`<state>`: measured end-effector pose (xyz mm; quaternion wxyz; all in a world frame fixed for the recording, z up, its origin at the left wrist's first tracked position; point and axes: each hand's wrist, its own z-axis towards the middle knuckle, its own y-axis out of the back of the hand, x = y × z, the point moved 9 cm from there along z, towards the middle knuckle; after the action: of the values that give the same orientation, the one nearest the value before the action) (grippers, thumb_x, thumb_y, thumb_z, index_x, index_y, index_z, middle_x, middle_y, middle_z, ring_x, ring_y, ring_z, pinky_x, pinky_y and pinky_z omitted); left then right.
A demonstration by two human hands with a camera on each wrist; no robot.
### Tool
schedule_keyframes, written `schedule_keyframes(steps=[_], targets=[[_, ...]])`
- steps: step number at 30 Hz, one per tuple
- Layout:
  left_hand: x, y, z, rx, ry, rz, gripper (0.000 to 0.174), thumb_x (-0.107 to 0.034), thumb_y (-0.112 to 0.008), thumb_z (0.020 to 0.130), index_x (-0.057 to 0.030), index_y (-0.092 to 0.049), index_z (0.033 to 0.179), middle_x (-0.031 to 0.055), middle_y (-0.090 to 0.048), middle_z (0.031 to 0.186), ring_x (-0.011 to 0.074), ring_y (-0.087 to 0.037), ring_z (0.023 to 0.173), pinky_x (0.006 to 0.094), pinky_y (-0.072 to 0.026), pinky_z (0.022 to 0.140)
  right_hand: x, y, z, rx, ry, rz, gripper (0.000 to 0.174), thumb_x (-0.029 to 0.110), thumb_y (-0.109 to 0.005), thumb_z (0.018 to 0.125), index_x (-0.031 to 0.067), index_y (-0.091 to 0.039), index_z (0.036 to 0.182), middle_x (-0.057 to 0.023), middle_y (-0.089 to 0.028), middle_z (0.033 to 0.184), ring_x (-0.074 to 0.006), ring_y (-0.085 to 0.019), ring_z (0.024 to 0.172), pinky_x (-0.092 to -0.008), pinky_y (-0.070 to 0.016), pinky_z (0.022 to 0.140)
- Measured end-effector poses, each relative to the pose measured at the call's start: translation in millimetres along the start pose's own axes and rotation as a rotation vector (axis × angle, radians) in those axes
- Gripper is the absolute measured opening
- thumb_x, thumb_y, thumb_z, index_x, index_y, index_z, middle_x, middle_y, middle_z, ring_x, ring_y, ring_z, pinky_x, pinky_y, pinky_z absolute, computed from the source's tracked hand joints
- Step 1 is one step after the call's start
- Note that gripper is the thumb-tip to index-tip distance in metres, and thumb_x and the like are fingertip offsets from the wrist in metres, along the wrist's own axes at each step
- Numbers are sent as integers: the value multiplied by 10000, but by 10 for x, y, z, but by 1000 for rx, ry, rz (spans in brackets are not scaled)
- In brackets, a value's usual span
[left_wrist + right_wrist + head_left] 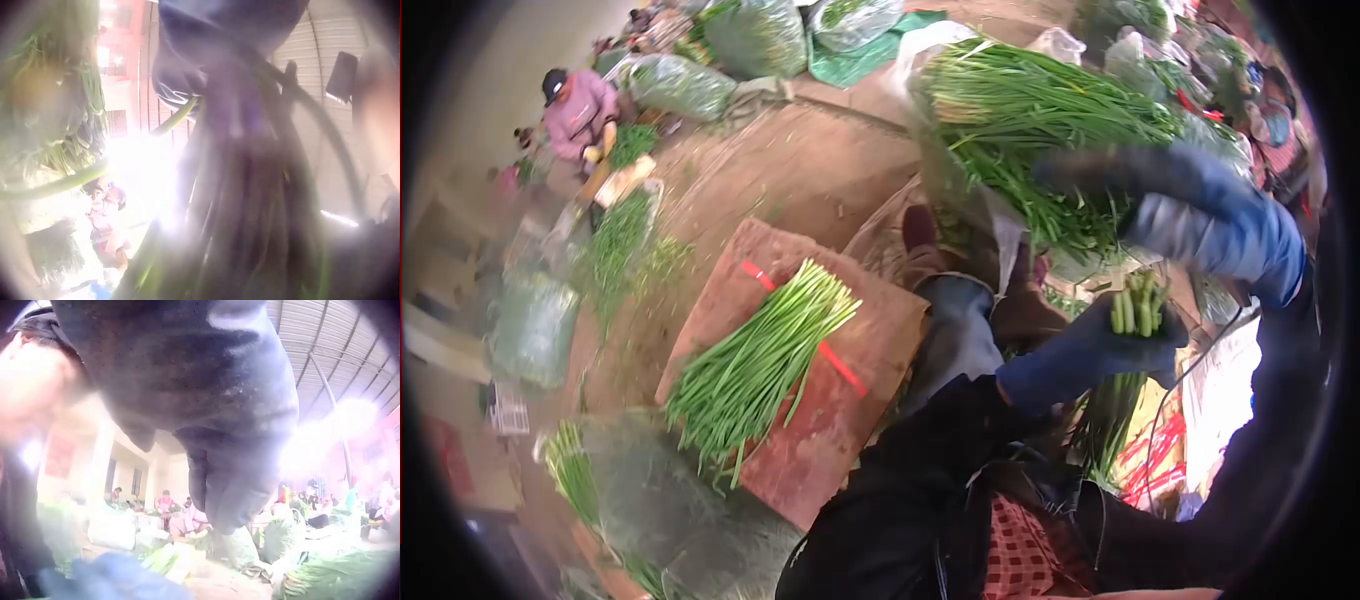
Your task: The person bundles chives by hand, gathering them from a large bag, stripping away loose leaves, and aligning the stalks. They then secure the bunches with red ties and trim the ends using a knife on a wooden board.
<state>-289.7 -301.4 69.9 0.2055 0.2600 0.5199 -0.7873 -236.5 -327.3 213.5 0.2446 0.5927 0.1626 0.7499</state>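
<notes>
Left glove (1085,352), right of centre: curled round your bunch of green stalks (1138,308).
Right glove (1208,218), upper right: fingers loosely extended, nothing seen in your grip.
Bundle (760,350), left of centre: on reddish board (805,465), across red tie (843,368).
Heap of greens (1050,100), upper right: loose.
Progress, judged: bundle laid out; tying left; your bunch and heap unfinished.

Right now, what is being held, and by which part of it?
The left hand grips a bunch of green stalks just below their thick ends; the right hand appears empty.
</notes>
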Motion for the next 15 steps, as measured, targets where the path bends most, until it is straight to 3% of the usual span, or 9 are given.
schedule_keyframes(steps=[1, 2, 3, 6, 8, 9, 11, 13, 15], targets=[[0, -11, -46, -3, -20, 20, 233, -67, -555, 902, 16, -532, 1119, 128, -596, 1059, 199, -613, 923, 374, -512, 833, -200, -357, -74, 319, -215, -190, 571, 400, -553, 901, -31, -492, 1270, -177, -628, 1043, -255, -611, 962, -349, -469, 855], [30, 1, -89, -31, -25, 31, 208, -85, -553, 907, 9, -537, 1091, 119, -587, 1015, 197, -606, 902, 372, -505, 829, -419, -630, -276, 631, -430, -391, 569, 447, -515, 907, 22, -497, 1284, -174, -631, 1010, -291, -616, 942, -387, -474, 840], [4, 64, -159, -95, -28, 22, 185, -103, -551, 912, 2, -542, 1064, 110, -578, 971, 194, -598, 880, 370, -499, 825, -331, -921, -227, 683, -90, -430, 538, 458, -496, 915, 66, -504, 1284, -169, -630, 951, -320, -610, 900, -415, -479, 816], [-66, 273, -268, -308, -46, -21, 152, -159, -544, 928, -18, -557, 983, 82, -552, 839, 186, -576, 815, 363, -480, 813, -390, -879, -351, 709, -247, -266, 577, 445, -527, 906, 31, -476, 1305, -166, -635, 972, -296, -619, 907, -412, -484, 816], [-164, 382, -288, -426, -77, -63, 167, -195, -540, 939, -31, -568, 928, 63, -534, 752, 181, -561, 772, 359, -468, 806, -338, -428, -393, 173, -470, 202, 626, 403, -577, 895, -3, -420, 1344, -167, -621, 1062, -278, -620, 931, -405, -484, 847], [-254, 418, -301, -457, -93, -74, 185, -214, -538, 944, -38, -573, 901, 54, -526, 708, 179, -553, 751, 357, -462, 802, -289, -278, -397, -147, -295, 230, 675, 317, -609, 895, -32, -320, 1395, -160, -595, 1122, -244, -605, 975, -361, -479, 877], [-440, 411, -310, -458, -177, -154, 209, -266, -552, 937, -93, -514, 827, 6, -443, 663, 141, -477, 651, 344, -447, 742, -227, -410, -634, -227, -550, 607, 685, 213, -660, 870, 0, -302, 1413, -137, -580, 1156, -191, -581, 1015, -292, -452, 917], [-640, 362, -307, -420, -324, -306, 257, -289, -576, 924, -163, -452, 738, -51, -353, 597, 99, -396, 543, 317, -426, 680, -543, -880, -860, 7, -466, 336, 647, 144, -701, 835, 27, -366, 1376, -95, -586, 1133, -129, -567, 999, -261, -466, 874], [-677, 351, -261, -333, -315, -258, 195, -295, -563, 933, -149, -520, 810, -61, -367, 597, 93, -409, 563, 313, -422, 706, -582, -1117, -933, -151, -591, 642, 535, 98, -720, 808, 42, -474, 1279, -48, -611, 1062, -102, -580, 932, -264, -490, 814]])
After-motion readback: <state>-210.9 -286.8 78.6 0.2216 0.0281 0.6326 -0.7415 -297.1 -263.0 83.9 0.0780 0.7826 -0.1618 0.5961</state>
